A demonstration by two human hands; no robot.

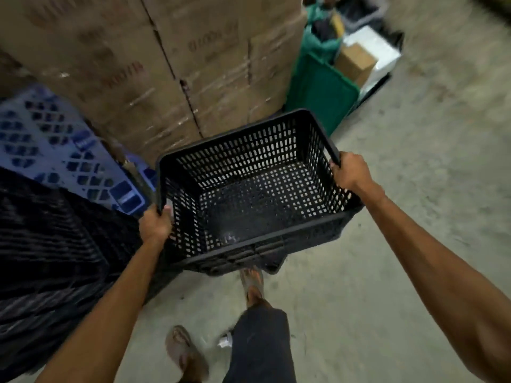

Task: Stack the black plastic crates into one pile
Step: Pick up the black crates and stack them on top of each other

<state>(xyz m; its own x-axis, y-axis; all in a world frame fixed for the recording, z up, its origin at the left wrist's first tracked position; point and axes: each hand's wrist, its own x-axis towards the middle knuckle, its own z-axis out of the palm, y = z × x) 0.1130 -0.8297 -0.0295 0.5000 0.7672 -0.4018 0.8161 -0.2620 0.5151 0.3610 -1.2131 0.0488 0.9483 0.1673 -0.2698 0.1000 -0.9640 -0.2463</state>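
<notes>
Left hand (pixel 154 225) closed on the near-left rim corner of an empty black perforated crate (pixel 249 194); right hand (pixel 349 172) closed on the right rim. Crate held clear of the concrete floor (pixel 401 244), above the forward sandalled foot (pixel 253 283). Dark stack of black crates (pixel 47 244) sits just left, blurred. Judgement: carry step. Keep the crate level, swing left, square its base over the stack's top rim, lower evenly, then release. Cardboard boxes (pixel 166 64) stand close behind.

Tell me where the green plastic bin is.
Head view, upper right: the green plastic bin stands on the floor beside the stacked cardboard boxes, beyond the carried black crate.
</notes>
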